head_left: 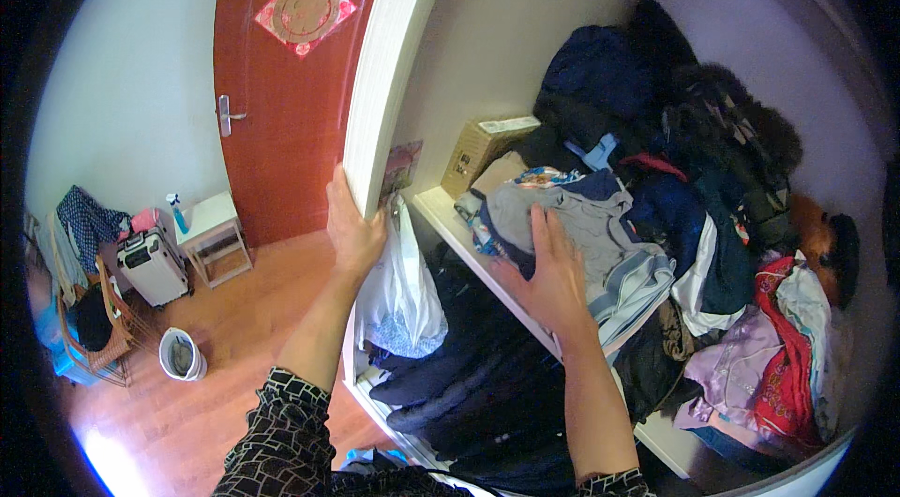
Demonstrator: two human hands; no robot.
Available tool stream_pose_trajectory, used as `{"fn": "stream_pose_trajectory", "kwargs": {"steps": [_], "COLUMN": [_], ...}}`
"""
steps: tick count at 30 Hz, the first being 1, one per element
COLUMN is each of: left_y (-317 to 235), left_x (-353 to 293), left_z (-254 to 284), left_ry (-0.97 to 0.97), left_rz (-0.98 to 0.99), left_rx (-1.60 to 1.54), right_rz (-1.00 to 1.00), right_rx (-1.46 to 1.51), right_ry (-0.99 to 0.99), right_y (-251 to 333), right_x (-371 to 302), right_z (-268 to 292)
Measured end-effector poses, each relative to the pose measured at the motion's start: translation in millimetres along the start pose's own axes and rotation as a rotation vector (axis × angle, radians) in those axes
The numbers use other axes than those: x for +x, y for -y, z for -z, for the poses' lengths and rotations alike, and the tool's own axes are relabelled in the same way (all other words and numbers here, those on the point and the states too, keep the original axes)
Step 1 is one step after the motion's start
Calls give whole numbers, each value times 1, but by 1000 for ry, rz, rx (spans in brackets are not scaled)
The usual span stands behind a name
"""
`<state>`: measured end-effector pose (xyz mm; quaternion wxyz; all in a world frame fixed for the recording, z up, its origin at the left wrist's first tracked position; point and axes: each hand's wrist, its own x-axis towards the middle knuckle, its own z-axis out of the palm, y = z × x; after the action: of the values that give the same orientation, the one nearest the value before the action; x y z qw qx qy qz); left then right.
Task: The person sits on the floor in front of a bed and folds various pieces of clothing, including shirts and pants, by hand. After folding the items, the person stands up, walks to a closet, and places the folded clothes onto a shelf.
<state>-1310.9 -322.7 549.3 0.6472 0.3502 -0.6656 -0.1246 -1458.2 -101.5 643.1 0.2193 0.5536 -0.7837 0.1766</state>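
Observation:
My left hand [354, 236] is wrapped round the front edge of the white wardrobe side panel [398, 37]. On the shelf, my right hand [555, 279] lies open, fingers stretched over a pile of folded clothes, and it holds nothing. The top piece under its fingertips is a grey garment [607, 227]. Beside it in the same pile is a grey-blue striped cloth [630, 295]. A cardboard box [483, 148] stands behind the pile against the side wall. Between my arms, below the shelf edge, hangs a white plastic bag [401, 295].
Dark clothes [600, 75] are heaped at the shelf's back, and a lilac garment [736, 356] lies at the right. Below hang black clothes [478, 375]. Left, on the wooden floor, are a bucket [183, 354], a suitcase [155, 267] and a small table [211, 218] near a red-brown door [291, 122].

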Motion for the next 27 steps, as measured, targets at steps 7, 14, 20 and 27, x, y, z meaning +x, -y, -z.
{"fn": "stream_pose_trajectory", "kwargs": {"steps": [7,14,20,27], "left_y": [-4,-6,-4,-2], "left_x": [1,1,-2,1], "left_z": [0,-1,2,0], "left_ry": [2,-23,-14,-27], "left_rz": [0,-8,-47,-54], "left_rx": [-61,-78,-59,-54], "right_rz": [-102,-113,63,93], "right_rx": [-139,-162,-133,-58], "right_ry": [-146,-65,-157,-244], "right_y": [-20,-60,-92,-53], "right_x": [30,66,57,51], "right_z": [54,25,-44,12]}}
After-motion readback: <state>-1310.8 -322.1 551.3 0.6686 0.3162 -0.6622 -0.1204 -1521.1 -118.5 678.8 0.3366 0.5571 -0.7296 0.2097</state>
